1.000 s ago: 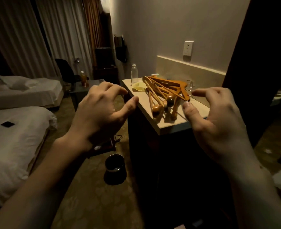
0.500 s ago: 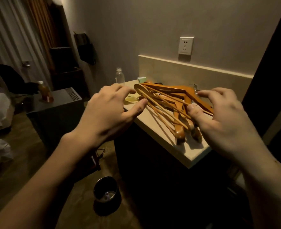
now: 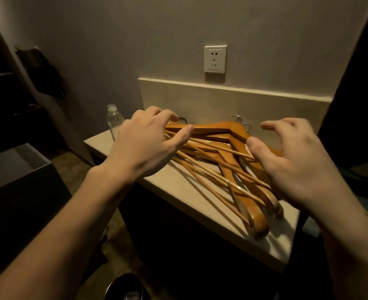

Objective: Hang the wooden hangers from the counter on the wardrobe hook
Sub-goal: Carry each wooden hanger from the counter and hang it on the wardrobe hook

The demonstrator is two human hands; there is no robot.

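Observation:
A pile of several orange-brown wooden hangers (image 3: 219, 161) lies on the pale counter (image 3: 183, 191), their metal hooks pointing toward the backsplash. My left hand (image 3: 144, 144) hovers over the pile's left end, fingers spread and curled, thumb close to the top hanger's arm. My right hand (image 3: 291, 161) hovers over the right side of the pile, fingers apart, thumb near the hangers' necks. Neither hand grips anything. The wardrobe hook is out of sight.
An uncapped clear bottle (image 3: 114, 120) stands at the counter's back left corner. A wall socket (image 3: 215, 59) sits above the backsplash. A dark wardrobe panel (image 3: 356, 83) rises on the right. A grey cabinet (image 3: 16, 169) stands to the left and a dark bin (image 3: 124, 287) on the floor.
The view has closed in on the counter. Both hands have moved forward from the counter's near edge to just above the hanger pile, fingers still spread.

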